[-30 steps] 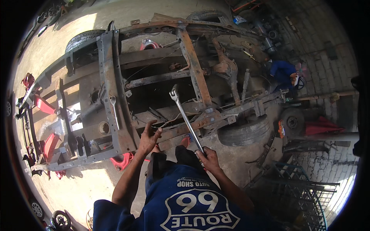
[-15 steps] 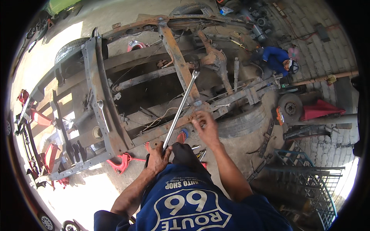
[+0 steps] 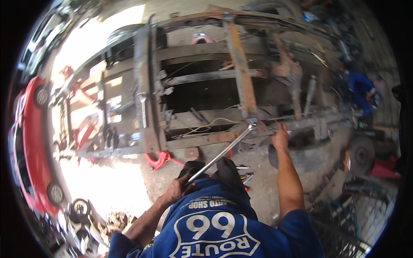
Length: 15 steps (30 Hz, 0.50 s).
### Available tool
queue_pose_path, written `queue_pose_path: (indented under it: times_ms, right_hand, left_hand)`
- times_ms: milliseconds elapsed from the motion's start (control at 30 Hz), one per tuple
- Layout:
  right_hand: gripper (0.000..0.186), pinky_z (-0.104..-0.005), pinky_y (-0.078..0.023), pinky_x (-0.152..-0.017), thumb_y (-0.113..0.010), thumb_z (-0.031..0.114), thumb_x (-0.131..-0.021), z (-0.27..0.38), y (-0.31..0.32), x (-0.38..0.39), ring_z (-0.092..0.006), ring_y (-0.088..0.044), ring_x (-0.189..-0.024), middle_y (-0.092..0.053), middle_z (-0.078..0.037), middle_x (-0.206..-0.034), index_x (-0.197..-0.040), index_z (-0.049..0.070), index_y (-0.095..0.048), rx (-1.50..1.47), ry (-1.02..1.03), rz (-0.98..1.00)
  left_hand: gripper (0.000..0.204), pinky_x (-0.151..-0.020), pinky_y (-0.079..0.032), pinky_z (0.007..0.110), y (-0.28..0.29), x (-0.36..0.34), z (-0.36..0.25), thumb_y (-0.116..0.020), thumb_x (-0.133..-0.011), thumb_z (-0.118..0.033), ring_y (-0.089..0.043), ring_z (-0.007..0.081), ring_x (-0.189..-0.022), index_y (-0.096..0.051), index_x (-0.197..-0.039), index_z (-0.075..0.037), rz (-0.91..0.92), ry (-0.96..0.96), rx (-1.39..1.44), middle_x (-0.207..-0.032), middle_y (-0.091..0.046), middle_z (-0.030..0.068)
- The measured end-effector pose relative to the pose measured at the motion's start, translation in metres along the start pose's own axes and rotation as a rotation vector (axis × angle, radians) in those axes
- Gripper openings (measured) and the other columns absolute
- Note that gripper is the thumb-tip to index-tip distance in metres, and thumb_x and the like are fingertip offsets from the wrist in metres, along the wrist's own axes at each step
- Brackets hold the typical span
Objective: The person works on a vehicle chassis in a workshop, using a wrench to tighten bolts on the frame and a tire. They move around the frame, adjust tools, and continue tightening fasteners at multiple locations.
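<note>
**Long-handled wrench in left hand, angled to rusted vehicle frame**

The left hand is closed around the lower end of the bright metal handle, low in front of the blue shirt. The tool slants up and to the right, its head overlapping the near rail at the foot of the rusty middle crossmember. Contact between head and frame cannot be confirmed from this view.

The right hand is raised at the near rail, to the right of the tool head and apart from it. Its fingers point away from the body; blur hides their tips, so whether they grip or touch anything cannot be told.

A second wrench lies lengthwise on the broad crossmember at left. A large tyre sits beneath the near rail, below the right hand. On the floor, a red metal piece stands just outside the near rail, and small hand tools lie beside the wearer's legs.

At far right, a co-worker in blue is bent low near the frame's end. A red car stands at far left, well apart from the frame.
</note>
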State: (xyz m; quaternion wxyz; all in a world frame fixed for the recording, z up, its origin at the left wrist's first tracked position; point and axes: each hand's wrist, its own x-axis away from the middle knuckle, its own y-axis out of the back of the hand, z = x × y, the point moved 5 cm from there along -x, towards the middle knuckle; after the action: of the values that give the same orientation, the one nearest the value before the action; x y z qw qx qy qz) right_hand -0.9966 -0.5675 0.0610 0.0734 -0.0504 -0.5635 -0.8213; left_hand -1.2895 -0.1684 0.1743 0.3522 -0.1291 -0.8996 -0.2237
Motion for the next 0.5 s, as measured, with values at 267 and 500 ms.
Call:
queue_pose_path:
  times_ms: [267, 500]
  right_hand:
    - [0.032, -0.0498, -0.042, -0.096, -0.061, 0.005, -0.088, -0.045, -0.033, -0.014, -0.0384, -0.050, -0.119, -0.052, -0.016, -0.122, -0.119, 0.003, -0.053, 0.104, 0.054, 0.173]
    - [0.026, -0.0468, -0.037, -0.095, -0.053, 0.010, -0.094, -0.008, 0.000, -0.027, -0.0336, -0.049, -0.114, -0.053, -0.014, -0.118, -0.120, 0.008, -0.050, 0.441, 0.167, -0.014]
  left_hand:
    - [0.042, -0.064, -0.045, 0.045, -0.037, 0.030, 0.030, -0.059, -0.096, -0.041, -0.058, 0.0363, -0.066, -0.059, -0.102, 0.000, -0.325, 0.202, 0.175, -0.073, -0.060, 0.0221]
    - [0.048, -0.059, -0.044, 0.041, -0.075, 0.081, 0.074, -0.060, -0.094, -0.047, -0.057, 0.0272, -0.063, -0.058, -0.092, 0.001, -0.642, 0.396, 0.493, -0.069, -0.059, 0.0184]
